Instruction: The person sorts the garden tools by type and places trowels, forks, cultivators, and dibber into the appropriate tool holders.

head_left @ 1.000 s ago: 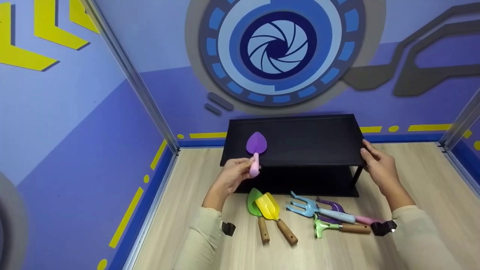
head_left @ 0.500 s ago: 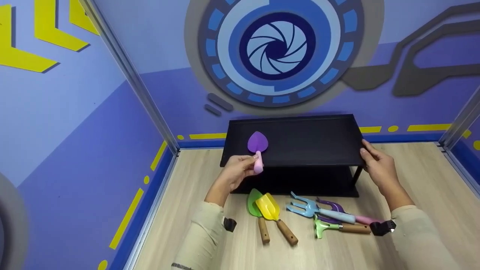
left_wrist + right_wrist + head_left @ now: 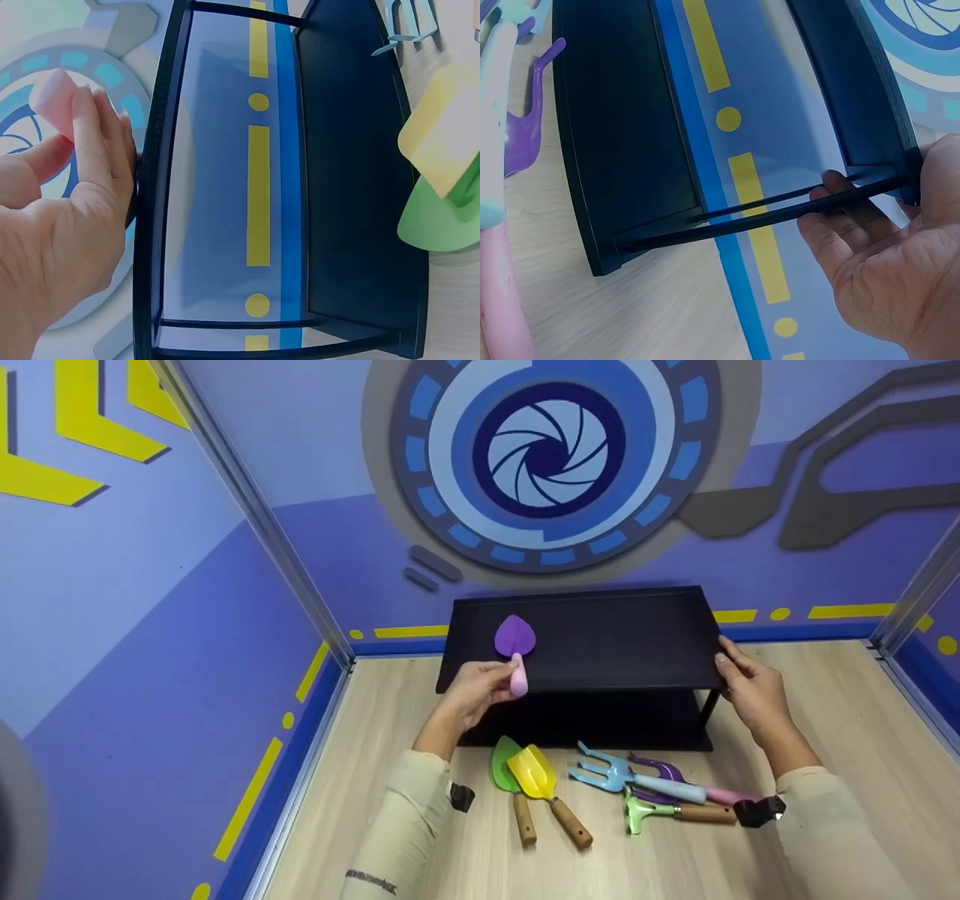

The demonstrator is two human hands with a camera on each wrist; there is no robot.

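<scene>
My left hand [image 3: 474,694] pinches the pink handle [image 3: 518,679] of a small trowel with a purple, leaf-shaped blade [image 3: 514,636]. The blade is over the left part of the top board of a black two-tier shelf [image 3: 615,637]; whether it touches the board I cannot tell. In the left wrist view only the pink handle end [image 3: 54,101] shows above the fingers. At the shelf's right end, my right hand [image 3: 757,694] grips the top board's edge, its fingers by the thin side post [image 3: 780,214] in the right wrist view.
In front of the shelf lie a green trowel [image 3: 504,765] and a yellow trowel [image 3: 534,772] overlapping it. To their right are a light blue hand fork [image 3: 611,774], a purple fork [image 3: 664,767] and a green tool with a wooden handle [image 3: 705,813]. A patterned wall stands behind.
My left hand has moved slightly right and forward with the purple trowel, further over the top board. The right hand keeps its hold on the shelf. The head view has shifted a little.
</scene>
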